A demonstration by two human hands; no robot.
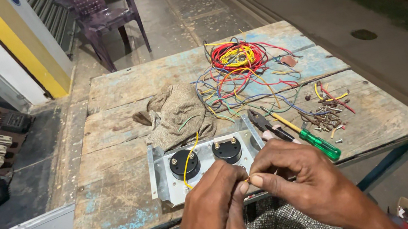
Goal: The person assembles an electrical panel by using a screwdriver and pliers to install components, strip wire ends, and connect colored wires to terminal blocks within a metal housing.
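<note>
- Risk: the yellow wire (189, 155) end is pinched only at your fingertips; a slip of either pinch is likely to let the stripped end spring free or prick a finger.
- Risk: a hard pull may stress the wire at the left black gauge (184, 163).
- Your left hand (214, 206) and right hand (295, 179) are both closed on the wire end, touching.
- The wire runs toward 11 o'clock from your hands to the metal panel (203, 168) on the counter (118, 195).
- Pliers (262, 123) and green screwdriver (312, 140) lie at 1 o'clock, just beside your right hand.

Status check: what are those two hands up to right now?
Left hand and right hand both pinching yellow wire end. Wire runs from metal panel. Screwdriver and pliers lie alongside.
</note>
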